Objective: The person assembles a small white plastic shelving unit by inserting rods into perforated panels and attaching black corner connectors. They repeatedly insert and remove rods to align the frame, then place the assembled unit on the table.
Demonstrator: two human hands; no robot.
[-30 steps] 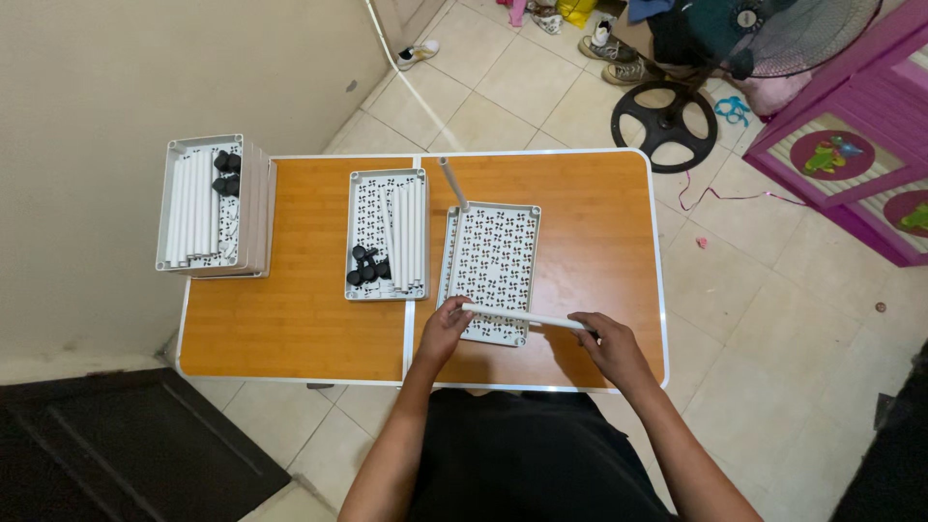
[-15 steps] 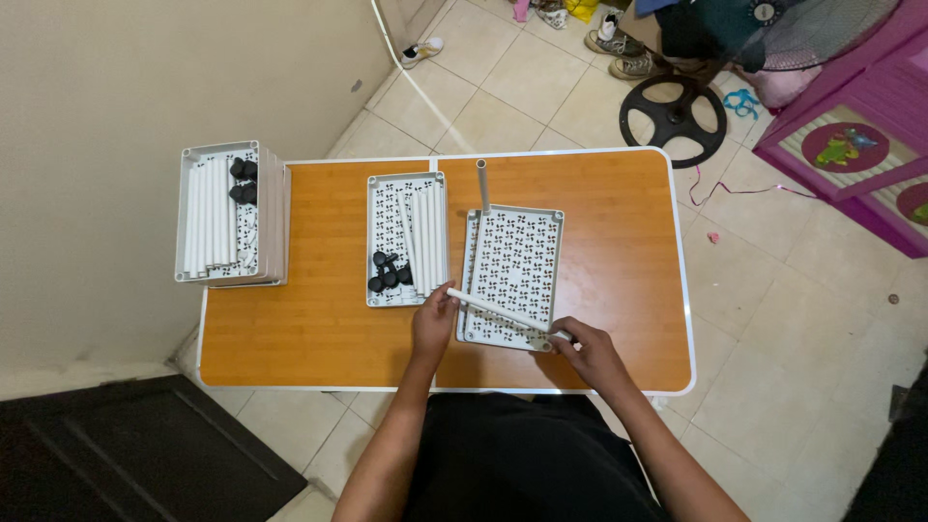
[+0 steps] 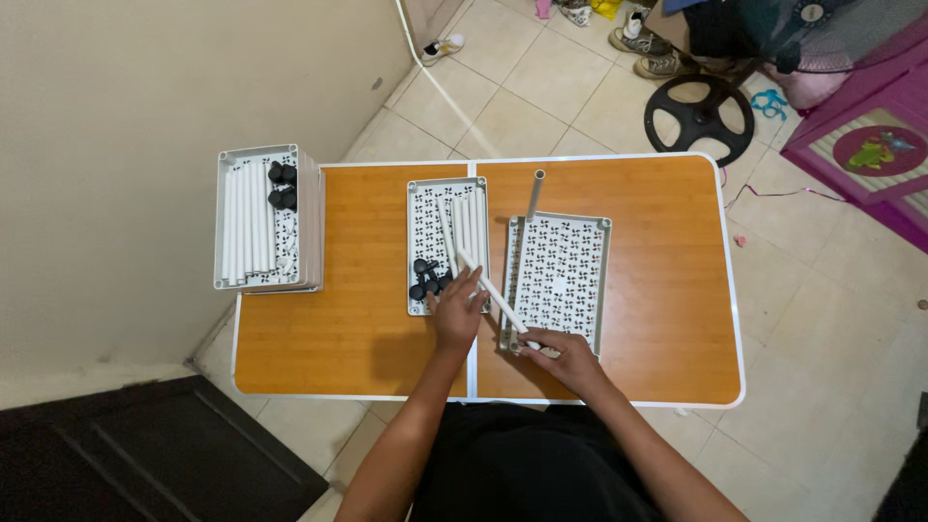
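Observation:
My right hand (image 3: 564, 355) grips the near end of a white tube (image 3: 495, 291) at the front left corner of a white perforated panel (image 3: 570, 275). The tube slants up and left over the panel's edge. My left hand (image 3: 456, 313) rests on the tube's upper part, fingers over the near end of a second white tray (image 3: 433, 232) that holds several white tubes and black caps (image 3: 425, 278). A grey tube (image 3: 532, 198) lies along the panel's left edge, sticking out past its far end.
An orange folding table (image 3: 338, 319) carries everything. A stack of white trays (image 3: 266, 217) with tubes and black caps sits at its left end by the wall. On the tiled floor beyond are a black round fan base (image 3: 698, 114), shoes and a purple cabinet (image 3: 870, 145).
The white tube has swung from lying across the panel's near edge to slanting up and left. My left hand moved left toward the middle tray, and my right hand shifted left to the panel's corner.

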